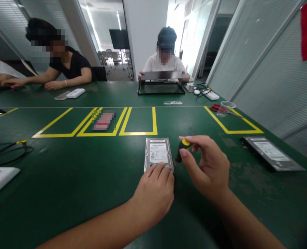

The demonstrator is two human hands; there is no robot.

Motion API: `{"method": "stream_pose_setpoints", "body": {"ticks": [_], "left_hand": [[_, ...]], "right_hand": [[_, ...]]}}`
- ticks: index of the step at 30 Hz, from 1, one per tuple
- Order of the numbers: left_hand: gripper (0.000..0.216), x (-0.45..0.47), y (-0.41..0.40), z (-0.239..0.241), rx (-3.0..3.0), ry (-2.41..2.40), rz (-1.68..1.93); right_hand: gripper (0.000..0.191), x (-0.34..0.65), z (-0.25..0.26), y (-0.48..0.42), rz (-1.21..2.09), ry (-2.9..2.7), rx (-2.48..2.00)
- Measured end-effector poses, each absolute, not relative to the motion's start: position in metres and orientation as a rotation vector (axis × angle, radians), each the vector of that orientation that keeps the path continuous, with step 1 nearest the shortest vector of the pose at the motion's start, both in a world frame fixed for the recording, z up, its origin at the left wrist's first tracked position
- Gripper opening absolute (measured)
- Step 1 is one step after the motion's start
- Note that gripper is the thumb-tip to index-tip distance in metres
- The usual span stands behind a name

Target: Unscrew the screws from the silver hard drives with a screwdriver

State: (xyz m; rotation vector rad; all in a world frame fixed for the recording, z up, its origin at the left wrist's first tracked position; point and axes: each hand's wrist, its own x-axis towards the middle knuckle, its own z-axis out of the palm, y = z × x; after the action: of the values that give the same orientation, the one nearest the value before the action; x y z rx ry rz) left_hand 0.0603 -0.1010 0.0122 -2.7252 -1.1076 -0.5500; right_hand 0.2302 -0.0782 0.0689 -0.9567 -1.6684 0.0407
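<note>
A silver hard drive [158, 151] with a white label lies on the green table in front of me. My left hand [155, 188] rests over its near end, fingers bent together and gripping it; the thumb is hidden. To the right, my right hand [206, 160] pinches a screwdriver [181, 149] with a dark handle and yellow top between thumb and fingertips. The screwdriver stands tilted, its thin shaft reaching down to the drive's near right corner. Whether the tip sits in a screw is too small to tell.
At right lies another drive in a clear bag [275, 154]. Beyond it are red-handled scissors [218, 109] and a clear plastic cup [224, 108]. Yellow tape [139, 133] marks the table; a pink phone [104, 121] lies there. A white device [0, 180] is at left. Co-workers sit opposite.
</note>
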Motion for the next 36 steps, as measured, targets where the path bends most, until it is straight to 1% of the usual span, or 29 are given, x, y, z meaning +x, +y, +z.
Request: {"method": "stream_pose_setpoints", "body": {"ticks": [3,7,9,12,16,20,22,24,29,31,33,36], "left_hand": [[0.035,0.0606,-0.1007,0.0128,-2.728,-1.106,-0.550],[0.034,0.0613,-0.1008,0.0133,-2.721,-1.105,-0.563],[0.034,0.0614,-0.1010,0.0133,-2.713,-1.098,-0.569],[0.034,0.0610,-0.1012,0.0129,-2.713,-1.094,-0.566],[0.034,0.0610,-0.1008,0.0125,-2.709,-1.096,-0.568],[0.035,0.0617,-0.1006,0.0124,-2.695,-1.096,-0.576],[0.034,0.0620,-0.1007,0.0124,-2.694,-1.099,-0.578],[0.033,0.0619,-0.1008,0.0122,-2.697,-1.102,-0.575],[0.033,0.0612,-0.1007,0.0117,-2.714,-1.107,-0.568],[0.033,0.0612,-0.1006,0.0117,-2.711,-1.105,-0.569],[0.033,0.0614,-0.1005,0.0119,-2.704,-1.098,-0.575],[0.033,0.0618,-0.1003,0.0122,-2.690,-1.084,-0.594]], "right_hand": [[0.033,0.2290,0.0689,-0.0767,0.066,-1.705,-0.906],[0.037,0.2275,0.0708,-0.0737,-0.032,-1.688,-0.894],[0.033,0.2273,0.0703,-0.0736,-0.042,-1.670,-0.923],[0.029,0.2279,0.0677,-0.0759,0.022,-1.665,-0.943],[0.030,0.2293,0.0666,-0.0782,0.093,-1.674,-0.911],[0.033,0.2289,0.0704,-0.0758,-0.049,-1.683,-0.925],[0.031,0.2282,0.0710,-0.0747,-0.081,-1.672,-0.943],[0.028,0.2277,0.0698,-0.0747,-0.062,-1.662,-0.956],[0.036,0.2277,0.0643,-0.0770,0.038,-1.605,-0.981],[0.032,0.2280,0.0647,-0.0770,0.057,-1.618,-0.964],[0.028,0.2282,0.0670,-0.0761,0.019,-1.637,-0.944],[0.031,0.2284,0.0706,-0.0744,-0.083,-1.644,-0.947]]}}
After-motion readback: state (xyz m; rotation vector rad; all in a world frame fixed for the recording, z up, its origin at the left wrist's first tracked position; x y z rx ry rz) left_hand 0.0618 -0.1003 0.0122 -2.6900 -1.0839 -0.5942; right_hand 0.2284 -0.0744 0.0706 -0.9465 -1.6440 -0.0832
